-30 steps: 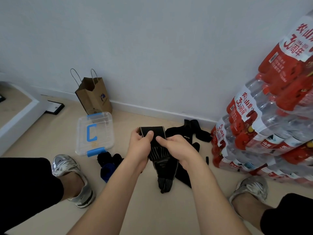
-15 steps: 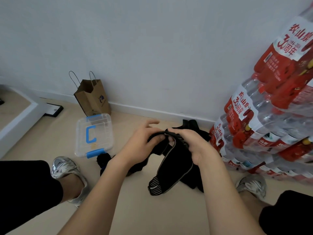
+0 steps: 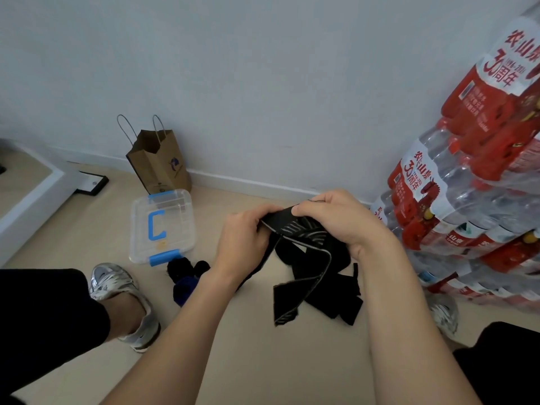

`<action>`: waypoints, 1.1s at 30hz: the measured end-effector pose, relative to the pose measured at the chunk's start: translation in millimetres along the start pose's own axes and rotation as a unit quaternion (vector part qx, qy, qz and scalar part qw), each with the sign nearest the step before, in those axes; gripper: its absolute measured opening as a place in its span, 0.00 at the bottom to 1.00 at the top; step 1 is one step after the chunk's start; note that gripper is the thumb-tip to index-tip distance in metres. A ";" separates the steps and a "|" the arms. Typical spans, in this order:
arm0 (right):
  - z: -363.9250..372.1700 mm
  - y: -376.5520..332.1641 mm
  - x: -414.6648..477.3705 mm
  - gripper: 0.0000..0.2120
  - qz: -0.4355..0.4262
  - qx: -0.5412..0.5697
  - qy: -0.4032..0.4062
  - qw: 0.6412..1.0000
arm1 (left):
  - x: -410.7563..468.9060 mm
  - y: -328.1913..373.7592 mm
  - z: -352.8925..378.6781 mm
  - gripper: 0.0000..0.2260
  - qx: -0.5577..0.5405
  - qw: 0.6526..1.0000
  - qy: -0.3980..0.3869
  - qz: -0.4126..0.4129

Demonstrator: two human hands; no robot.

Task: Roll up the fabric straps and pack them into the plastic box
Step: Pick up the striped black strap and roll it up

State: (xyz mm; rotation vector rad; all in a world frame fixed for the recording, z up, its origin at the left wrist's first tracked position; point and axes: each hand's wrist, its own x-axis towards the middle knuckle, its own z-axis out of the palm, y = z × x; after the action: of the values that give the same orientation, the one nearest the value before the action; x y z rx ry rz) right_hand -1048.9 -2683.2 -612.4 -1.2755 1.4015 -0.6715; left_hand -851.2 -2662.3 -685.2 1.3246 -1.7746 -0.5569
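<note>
A black fabric strap with grey stripes (image 3: 295, 226) is held up above the floor between both hands. My left hand (image 3: 242, 244) grips its left end with curled fingers. My right hand (image 3: 342, 220) pinches the top edge from the right, and the strap's loose tail (image 3: 295, 299) hangs down toward the floor. More black straps (image 3: 336, 290) lie in a heap under my hands. A clear plastic box (image 3: 163, 226) with a blue handle and blue latches sits closed on the floor to the left. Rolled dark straps (image 3: 184, 276) lie just in front of it.
A brown paper bag (image 3: 159, 165) stands against the wall behind the box. Shrink-wrapped packs of red-labelled water bottles (image 3: 473, 200) are stacked at the right. My feet in silver shoes (image 3: 117, 290) rest on the beige floor on either side. A white step (image 3: 26, 200) rises at the left.
The strap hung straight down from both hands a second ago. It has since been turned and gathered, and both hands have shifted right while the tail swung lower right.
</note>
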 end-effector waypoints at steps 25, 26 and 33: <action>37.5 43.2 56.1 0.16 -0.123 0.228 0.318 0.912 | -101.7 -183.2 72.5 0.25 0.424 0.810 -0.319 -0.251; 28.7 38.4 57.6 0.17 -0.121 0.255 0.347 0.894 | -105.0 -187.2 72.1 0.24 0.419 0.808 -0.324 -0.258; 15.2 26.2 55.7 0.17 -0.049 0.070 0.053 0.995 | -73.6 -177.6 60.0 0.19 0.211 0.913 -0.118 -0.329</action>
State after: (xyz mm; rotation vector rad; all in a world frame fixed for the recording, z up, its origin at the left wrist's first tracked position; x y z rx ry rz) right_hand -1035.1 -2724.5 -658.6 -1.2182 1.3597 -0.9003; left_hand -793.7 -2662.7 -878.3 2.2766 -1.6657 -0.7416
